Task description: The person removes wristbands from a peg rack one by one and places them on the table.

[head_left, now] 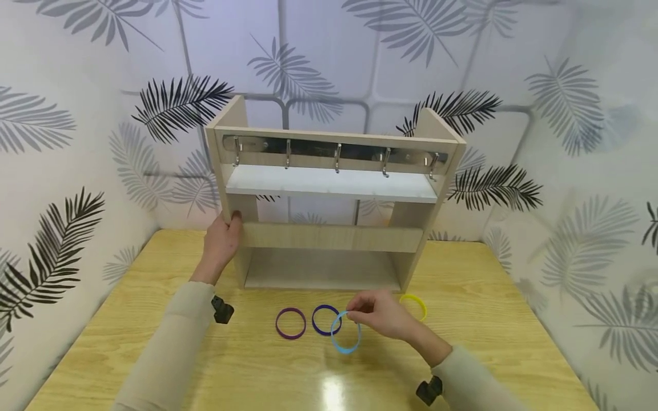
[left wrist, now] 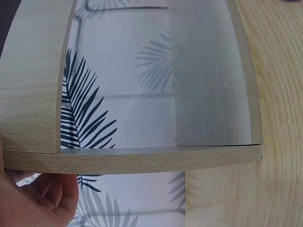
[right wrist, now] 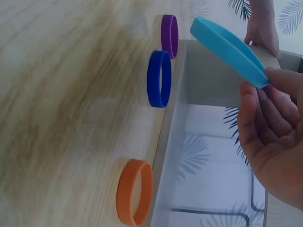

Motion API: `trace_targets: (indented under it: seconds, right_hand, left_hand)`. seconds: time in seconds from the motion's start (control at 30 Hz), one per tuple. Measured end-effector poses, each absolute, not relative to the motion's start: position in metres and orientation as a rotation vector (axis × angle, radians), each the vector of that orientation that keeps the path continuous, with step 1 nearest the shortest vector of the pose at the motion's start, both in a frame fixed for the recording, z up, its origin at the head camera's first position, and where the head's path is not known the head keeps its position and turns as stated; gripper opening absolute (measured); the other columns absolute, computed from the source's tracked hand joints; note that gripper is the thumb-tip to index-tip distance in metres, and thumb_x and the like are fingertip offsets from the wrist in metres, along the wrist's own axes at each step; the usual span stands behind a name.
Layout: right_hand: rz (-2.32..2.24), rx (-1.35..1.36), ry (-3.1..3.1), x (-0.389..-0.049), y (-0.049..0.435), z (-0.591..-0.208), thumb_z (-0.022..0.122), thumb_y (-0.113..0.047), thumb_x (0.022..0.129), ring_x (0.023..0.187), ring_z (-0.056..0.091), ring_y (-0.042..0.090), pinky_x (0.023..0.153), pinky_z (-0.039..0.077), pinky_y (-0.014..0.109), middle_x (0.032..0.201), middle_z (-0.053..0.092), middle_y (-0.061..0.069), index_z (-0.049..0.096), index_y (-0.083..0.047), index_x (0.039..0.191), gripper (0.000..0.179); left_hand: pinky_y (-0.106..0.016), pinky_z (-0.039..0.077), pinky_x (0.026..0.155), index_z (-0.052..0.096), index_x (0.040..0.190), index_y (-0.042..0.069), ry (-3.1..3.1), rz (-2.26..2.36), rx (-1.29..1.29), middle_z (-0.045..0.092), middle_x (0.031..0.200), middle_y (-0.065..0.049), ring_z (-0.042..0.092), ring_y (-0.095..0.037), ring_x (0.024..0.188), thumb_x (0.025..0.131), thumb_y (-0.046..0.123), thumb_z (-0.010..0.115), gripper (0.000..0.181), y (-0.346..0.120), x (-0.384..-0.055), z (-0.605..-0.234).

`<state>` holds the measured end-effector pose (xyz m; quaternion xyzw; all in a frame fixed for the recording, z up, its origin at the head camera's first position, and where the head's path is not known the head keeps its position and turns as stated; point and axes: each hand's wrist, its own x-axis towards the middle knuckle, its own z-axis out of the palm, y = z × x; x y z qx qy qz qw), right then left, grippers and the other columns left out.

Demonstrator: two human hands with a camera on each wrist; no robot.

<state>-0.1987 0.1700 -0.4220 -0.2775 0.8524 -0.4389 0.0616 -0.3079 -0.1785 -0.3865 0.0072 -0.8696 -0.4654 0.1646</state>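
Note:
My left hand (head_left: 222, 237) grips the left side panel of a pale wooden shelf (head_left: 334, 237) that stands on the table. In the left wrist view, the fingers (left wrist: 57, 194) curl at that panel's outer side. Between thumb and fingertips, my right hand (head_left: 382, 314) pinches a light blue wristband (head_left: 346, 349) above the table, in front of the shelf. A purple wristband (head_left: 291, 337) and a dark blue wristband (head_left: 325, 333) lie left of that hand, with a yellow wristband (head_left: 422, 308) to its right. The right wrist view also shows an orange wristband (right wrist: 125, 194) by the shelf's front edge.
A metal strip with several hooks (head_left: 337, 157) runs across the shelf's upper front. Below it are a white shelf board (head_left: 329, 184) and a lower crossbar (head_left: 331, 237). The wooden table (head_left: 267, 377) meets a leaf-patterned wall covering (head_left: 329, 63) at the back and sides.

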Motion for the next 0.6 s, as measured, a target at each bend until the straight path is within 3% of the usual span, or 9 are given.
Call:
trace_targets:
  seconds: [0.13, 0.43, 0.6]
  right_hand:
    - [-1.398, -0.794, 2.553, -0.190, 0.163, -0.414, 0.065, 0.000, 0.087, 0.068, 0.061, 0.029, 0.058, 0.047, 0.023, 0.079, 0.065, 0.016, 0.067, 0.004, 0.089, 0.005]
    - [-1.401, -0.663, 2.471, -0.202, 0.165, -0.452, 0.067, -0.008, 0.087, 0.064, 0.061, 0.031, 0.055, 0.051, 0.033, 0.077, 0.066, 0.016, 0.067, 0.000, 0.090, 0.009]
    - [-1.348, -0.681, 2.512, -0.200, 0.165, -0.460, 0.069, -0.009, 0.085, 0.061, 0.059, 0.020, 0.051, 0.044, 0.022, 0.073, 0.066, 0.010, 0.069, -0.001, 0.087, 0.008]
  left_hand:
    - [-0.051, 0.044, 0.074, 0.051, 0.121, 0.001, -2.480, -1.331, -0.002, 0.058, 0.109, -0.025, 0.053, -0.036, 0.088, 0.098, 0.048, 0.027, 0.057, -0.178, -0.308, -0.386]
    - [-0.053, 0.044, 0.076, 0.050, 0.123, 0.001, -2.485, -1.313, 0.005, 0.057, 0.110, -0.027, 0.054, -0.037, 0.089, 0.098, 0.046, 0.026, 0.057, -0.179, -0.308, -0.384]
    - [-0.051, 0.044, 0.074, 0.051, 0.119, 0.002, -2.480, -1.324, 0.012, 0.057, 0.106, -0.025, 0.053, -0.036, 0.087, 0.098, 0.047, 0.026, 0.055, -0.179, -0.307, -0.386]
